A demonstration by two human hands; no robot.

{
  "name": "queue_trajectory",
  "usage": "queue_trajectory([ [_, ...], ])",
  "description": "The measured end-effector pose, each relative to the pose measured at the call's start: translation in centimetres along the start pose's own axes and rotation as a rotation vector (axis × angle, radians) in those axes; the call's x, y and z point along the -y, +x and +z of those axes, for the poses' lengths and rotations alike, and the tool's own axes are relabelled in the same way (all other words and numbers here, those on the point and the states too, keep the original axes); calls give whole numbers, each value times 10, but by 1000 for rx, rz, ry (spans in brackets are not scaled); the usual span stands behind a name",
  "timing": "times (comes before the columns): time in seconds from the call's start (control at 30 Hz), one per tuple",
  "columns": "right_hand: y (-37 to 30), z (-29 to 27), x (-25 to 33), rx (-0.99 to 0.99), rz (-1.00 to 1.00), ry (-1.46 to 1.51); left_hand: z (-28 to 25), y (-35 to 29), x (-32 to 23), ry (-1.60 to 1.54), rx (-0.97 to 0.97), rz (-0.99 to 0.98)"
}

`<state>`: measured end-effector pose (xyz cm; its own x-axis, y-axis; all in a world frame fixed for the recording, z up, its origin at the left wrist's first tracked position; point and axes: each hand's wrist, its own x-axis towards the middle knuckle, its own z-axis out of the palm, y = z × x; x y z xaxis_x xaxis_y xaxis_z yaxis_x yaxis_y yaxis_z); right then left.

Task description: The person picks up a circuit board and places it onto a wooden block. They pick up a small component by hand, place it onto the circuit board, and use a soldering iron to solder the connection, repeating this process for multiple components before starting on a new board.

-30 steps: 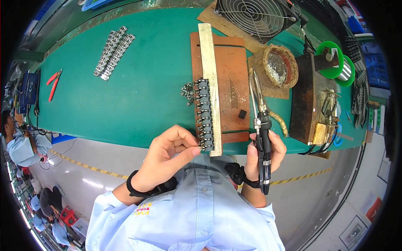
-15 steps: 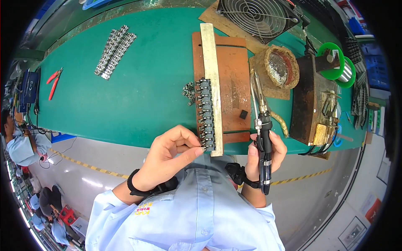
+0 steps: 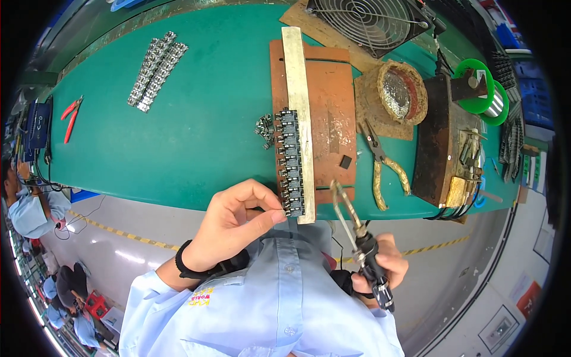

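Note:
My right hand (image 3: 385, 268) is wrapped round the black handle of a soldering iron (image 3: 370, 262) with a thin metal feed tube beside its barrel. The iron's tip points up and left, just over the near edge of a brown board (image 3: 334, 119) and apart from the parts. On this board lies a long pale bar (image 3: 295, 71), with a row of small black components (image 3: 291, 160) along its left side. At the row's near end my left hand (image 3: 241, 217) pinches thumb and forefinger together. Whatever sits between those fingertips is too small to make out.
Small loose metal parts (image 3: 264, 130) lie left of the row. Pliers (image 3: 379, 163), a solder pot (image 3: 401, 95), a fan (image 3: 369, 24), a brown metal box (image 3: 432, 143) and a solder spool (image 3: 496, 104) stand right. Red cutters (image 3: 71, 119) and metal strips (image 3: 156, 71) lie left.
My right hand has drawn the soldering iron toward me, its tip swinging left, uncovering the pliers. The left hand keeps its pinch at the row's near end.

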<state>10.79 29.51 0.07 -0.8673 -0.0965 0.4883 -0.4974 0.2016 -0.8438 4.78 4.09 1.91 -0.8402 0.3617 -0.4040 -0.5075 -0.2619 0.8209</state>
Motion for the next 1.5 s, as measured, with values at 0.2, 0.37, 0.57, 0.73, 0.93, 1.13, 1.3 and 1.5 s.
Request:
queue_trajectory([
  [0.2, 4, 0, 14, 112, -6, -4, 1, 3, -2, -32, 6, -7],
  [0.37, 8, 0, 18, 188, -6, -8, -1, 4, -3, -34, 26, -33],
  [0.57, 11, 1, 18, 225, -25, 2, 0, 4, -5, -17, 32, -38],
  [0.73, 11, 2, 19, 245, -22, -4, -1, 4, -4, -19, 47, -25],
  [0.93, 11, 3, 19, 244, -24, -4, -2, 4, -4, -26, 61, -27],
  [1.13, 11, 3, 18, 253, -13, 0, -2, 4, -4, -11, 76, -31],
  [1.3, 11, 5, 18, 249, -12, 4, -2, 4, -4, -32, 71, -23],
  [1.5, 11, 4, 16, 245, -12, 24, -1, 4, -4, -23, 71, -17],
])
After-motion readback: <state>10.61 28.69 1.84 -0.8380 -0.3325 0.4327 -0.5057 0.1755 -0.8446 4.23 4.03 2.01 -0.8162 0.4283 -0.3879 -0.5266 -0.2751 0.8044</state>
